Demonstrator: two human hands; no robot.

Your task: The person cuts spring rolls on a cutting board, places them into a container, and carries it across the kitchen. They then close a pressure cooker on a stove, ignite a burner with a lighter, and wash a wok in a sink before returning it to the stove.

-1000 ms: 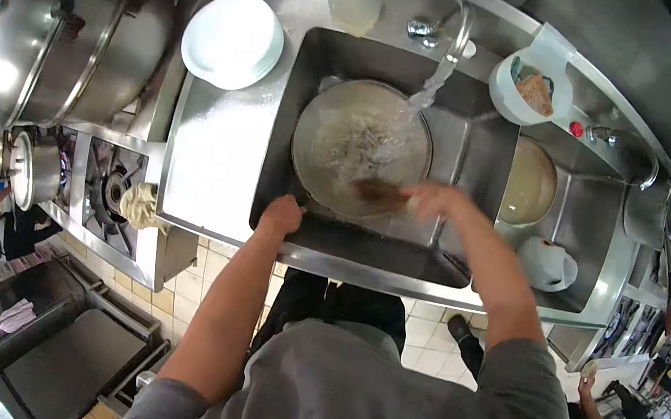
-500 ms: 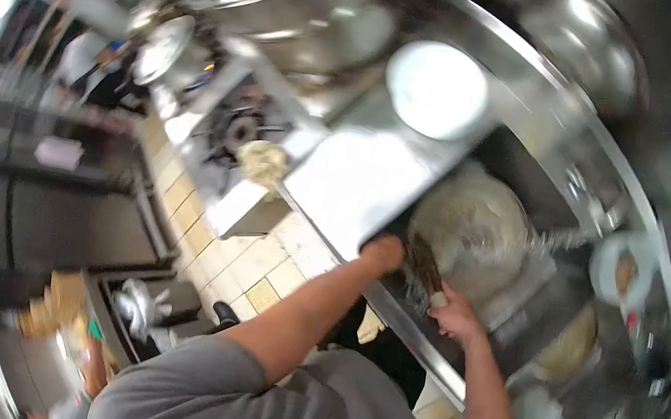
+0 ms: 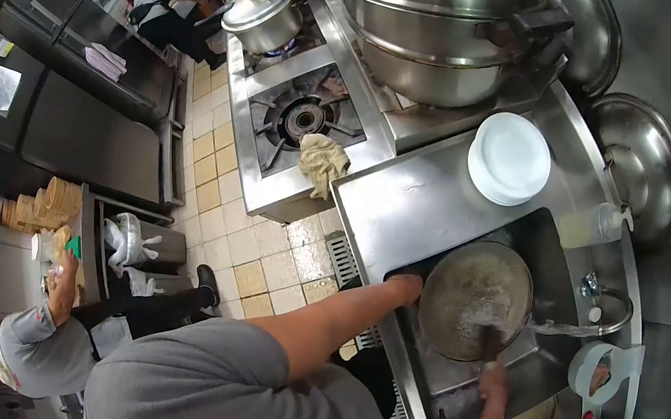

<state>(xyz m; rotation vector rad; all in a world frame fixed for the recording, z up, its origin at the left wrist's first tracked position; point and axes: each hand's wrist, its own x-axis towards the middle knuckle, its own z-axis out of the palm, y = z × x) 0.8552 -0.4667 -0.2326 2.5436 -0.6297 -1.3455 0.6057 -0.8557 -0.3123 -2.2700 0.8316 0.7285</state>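
A round metal wok (image 3: 467,278) with cloudy, foamy water sits over the dark sink basin (image 3: 542,363). My left hand (image 3: 405,289) is at the wok's near left edge, its fingers curled and partly hidden, seemingly at the rim or handle. My right hand (image 3: 494,379), slightly blurred, is closed around the handle of a dark brush (image 3: 491,343), whose head reaches into the wok at its lower right. The faucet (image 3: 602,327) points its spout toward the wok from the right, with water running.
White plates (image 3: 509,159) are stacked on the steel counter (image 3: 401,194). Beyond are a stove (image 3: 306,119) with a cloth (image 3: 323,162), a lidded pot (image 3: 264,16) and a large steamer (image 3: 436,48). One person (image 3: 47,343) stands at left, another (image 3: 165,4) farther back.
The view has shifted and sharpened. The brush has moved from the wok's left side to its lower right, with my right hand around its handle.
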